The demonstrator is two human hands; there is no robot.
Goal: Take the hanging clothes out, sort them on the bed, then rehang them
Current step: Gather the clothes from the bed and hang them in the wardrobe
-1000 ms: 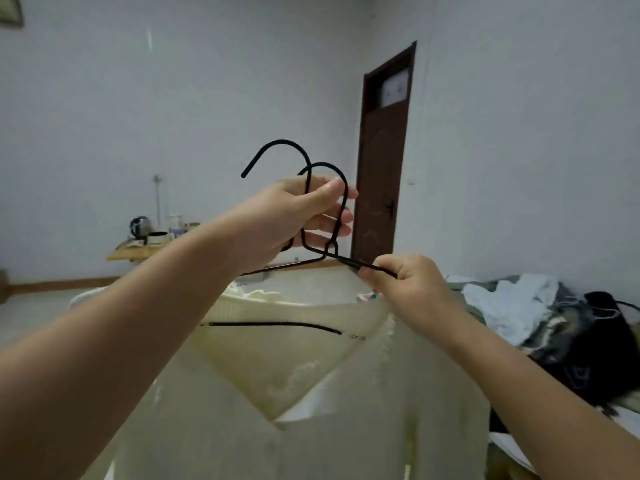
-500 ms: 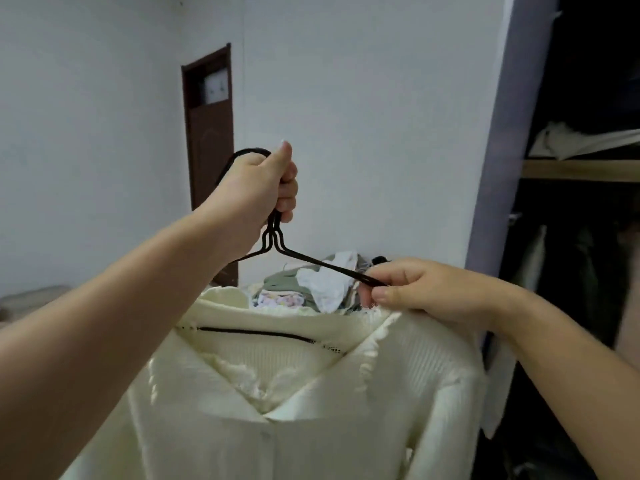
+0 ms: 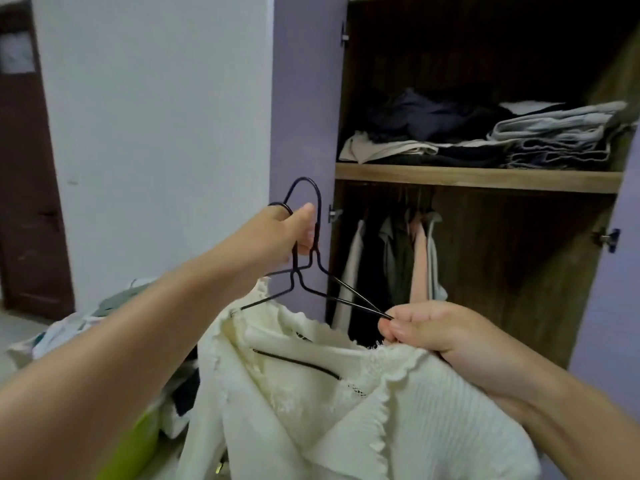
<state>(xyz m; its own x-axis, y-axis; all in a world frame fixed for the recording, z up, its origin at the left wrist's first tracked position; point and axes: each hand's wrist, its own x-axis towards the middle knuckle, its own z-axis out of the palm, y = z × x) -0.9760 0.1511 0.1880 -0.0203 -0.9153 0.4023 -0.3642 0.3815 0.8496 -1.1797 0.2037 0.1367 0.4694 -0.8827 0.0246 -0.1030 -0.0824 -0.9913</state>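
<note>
Up in front of the open wardrobe [image 3: 478, 174], the left hand [image 3: 277, 233] has its fingers and thumb curled round the necks of two black wire hangers [image 3: 304, 271], their hooks rising above the knuckles. The right hand [image 3: 436, 334] pinches the right arms of both hangers together with the frilled shoulder edge of a cream ribbed knit cardigan [image 3: 398, 420], thumb pressed on top. That cardigan hangs from the lower hanger, draped down toward the bottom edge of the view, its collar open and a black hanger bar showing inside the neck. Behind the hands, a few garments [image 3: 398, 258] hang from the rail under the wooden shelf, toward its left end. Folded clothes [image 3: 485, 133] lie stacked on the shelf. At lower left a heap of mixed clothes [image 3: 114, 306] lies below the left forearm. A dark brown door [image 3: 24, 168] stands at the far left.
</note>
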